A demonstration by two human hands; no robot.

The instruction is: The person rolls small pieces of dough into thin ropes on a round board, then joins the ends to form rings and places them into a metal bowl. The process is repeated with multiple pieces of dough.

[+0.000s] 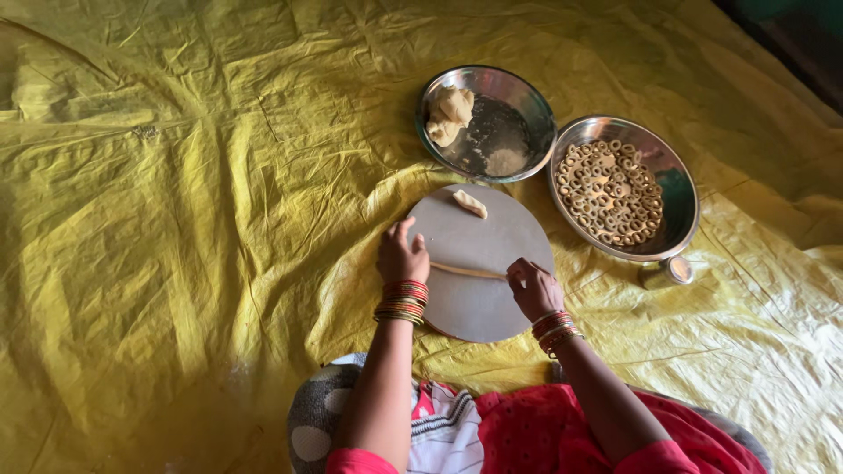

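The person sits at the 6 o'clock edge of a round grey board (479,263) that lies on a yellow sheet (176,219). Across the middle of the board lies a thin rope of dough (465,270), stretched from 9 o'clock to 3 o'clock. The left hand (401,256) rests on the rope's 9 o'clock end, fingers curled loosely over it, pressing and not clenched. The right hand (531,285) pinches the 3 o'clock end between its fingertips.

To do this step well, it seems best to keep both hands light and to roll evenly, so the rope keeps one thickness and does not break in the middle. The pressure should go outward toward both ends, not downward only.

A small piece of dough (470,204) waits on the board at 12 o'clock, apart from the hands. Beyond the board, at 12 o'clock, a steel bowl (527,96) holds lumps of dough (450,114). At 2 o'clock a second steel bowl (676,193) holds many small dough rings (610,191), with a small round tin (678,270) just beside its near rim.
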